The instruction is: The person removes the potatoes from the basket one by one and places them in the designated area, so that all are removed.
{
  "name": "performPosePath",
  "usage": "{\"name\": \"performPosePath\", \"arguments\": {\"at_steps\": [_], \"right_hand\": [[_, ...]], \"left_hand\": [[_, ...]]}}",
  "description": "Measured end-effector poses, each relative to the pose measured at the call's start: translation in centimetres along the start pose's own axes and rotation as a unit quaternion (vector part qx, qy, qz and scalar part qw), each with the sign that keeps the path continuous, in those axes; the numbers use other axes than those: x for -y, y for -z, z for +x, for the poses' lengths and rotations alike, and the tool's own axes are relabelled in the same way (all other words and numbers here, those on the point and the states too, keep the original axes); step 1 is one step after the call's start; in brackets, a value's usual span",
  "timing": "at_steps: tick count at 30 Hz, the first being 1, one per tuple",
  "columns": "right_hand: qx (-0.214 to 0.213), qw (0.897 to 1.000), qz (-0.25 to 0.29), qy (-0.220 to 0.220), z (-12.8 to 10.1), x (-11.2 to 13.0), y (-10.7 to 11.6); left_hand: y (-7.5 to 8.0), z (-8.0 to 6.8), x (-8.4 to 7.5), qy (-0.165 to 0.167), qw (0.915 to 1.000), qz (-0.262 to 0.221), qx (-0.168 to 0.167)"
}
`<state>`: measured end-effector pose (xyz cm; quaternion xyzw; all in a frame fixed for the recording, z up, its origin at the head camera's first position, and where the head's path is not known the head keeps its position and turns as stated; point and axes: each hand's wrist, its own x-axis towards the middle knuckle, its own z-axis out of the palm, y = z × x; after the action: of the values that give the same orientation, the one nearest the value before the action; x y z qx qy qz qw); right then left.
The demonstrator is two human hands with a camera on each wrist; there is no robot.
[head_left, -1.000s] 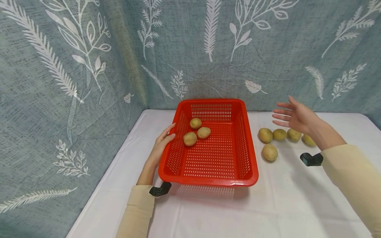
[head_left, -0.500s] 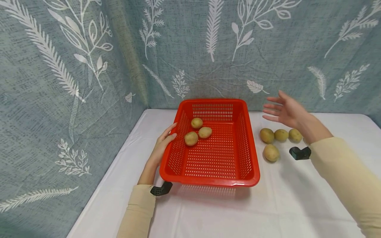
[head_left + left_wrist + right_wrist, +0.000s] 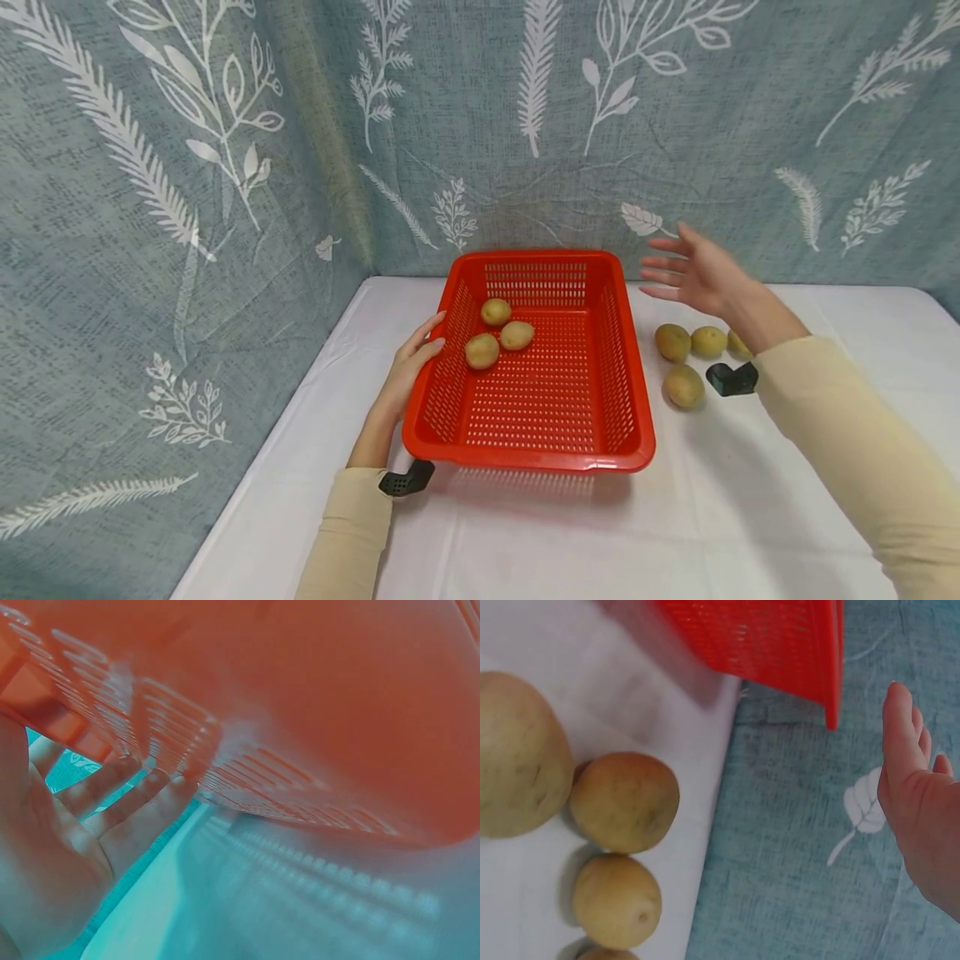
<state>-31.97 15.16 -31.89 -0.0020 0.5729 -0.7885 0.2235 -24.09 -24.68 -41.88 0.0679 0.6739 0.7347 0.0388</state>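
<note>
A red perforated basket stands on the white table and holds three potatoes. My left hand rests flat against the basket's left wall with straight fingers. My right hand hovers open in the air, above and behind the loose potatoes to the right of the basket. It holds nothing. In the right wrist view the straight fingers show at the right, with several potatoes on the cloth below and the basket corner above.
Several loose potatoes lie in a cluster on the white tablecloth right of the basket. A blue-grey leaf-print curtain closes the back and left sides. Black wrist camera mounts sit at both wrists.
My right hand has moved left and slightly up, toward the basket's far right corner, staying open and empty. The left hand and basket have not moved.
</note>
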Motion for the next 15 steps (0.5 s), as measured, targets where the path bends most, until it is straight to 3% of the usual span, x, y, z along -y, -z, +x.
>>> {"name": "performPosePath", "arguments": {"at_steps": [15], "right_hand": [[-0.005, 0.999, 0.028, -0.016, 2.5, -0.9, -3.6]], "left_hand": [[0.0, 0.0, 0.0, -0.003, 1.0000, -0.001, 0.000]]}}
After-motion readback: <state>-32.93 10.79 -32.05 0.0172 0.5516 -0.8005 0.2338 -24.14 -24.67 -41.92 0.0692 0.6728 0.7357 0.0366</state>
